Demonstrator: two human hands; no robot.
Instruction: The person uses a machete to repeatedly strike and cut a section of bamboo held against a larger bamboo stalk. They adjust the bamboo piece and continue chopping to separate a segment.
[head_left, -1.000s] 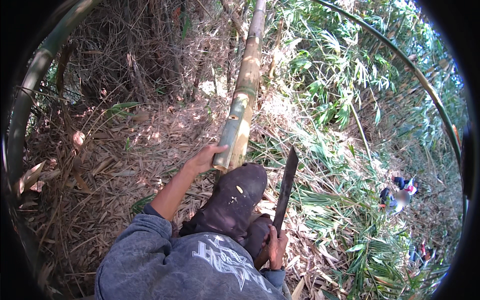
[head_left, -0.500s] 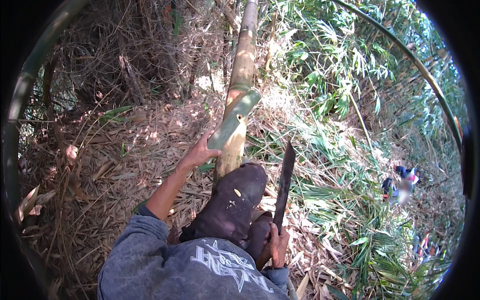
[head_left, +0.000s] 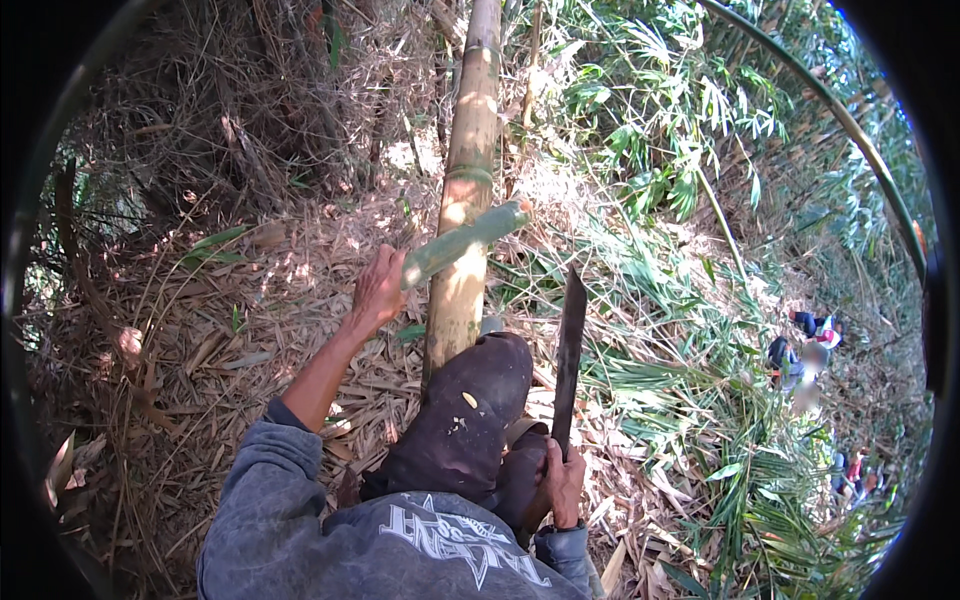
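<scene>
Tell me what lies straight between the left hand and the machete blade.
In the head view, the yellowish bamboo pole and the dark-trousered knee lie between the left hand and the machete blade.

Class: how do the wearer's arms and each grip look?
The left sleeve, faded grey-blue, ends near the elbow with a darker edge; the right sleeve, similarly coloured, reaches near the wrist. Left grip and right grip are gloveless.

Smooth bamboo piece (head_left: 462, 243), matt dark metal machete (head_left: 570, 355), smooth woody pole (head_left: 468, 130), matt cloth shirt (head_left: 350, 560), dry papery leaves (head_left: 225, 375)
</scene>
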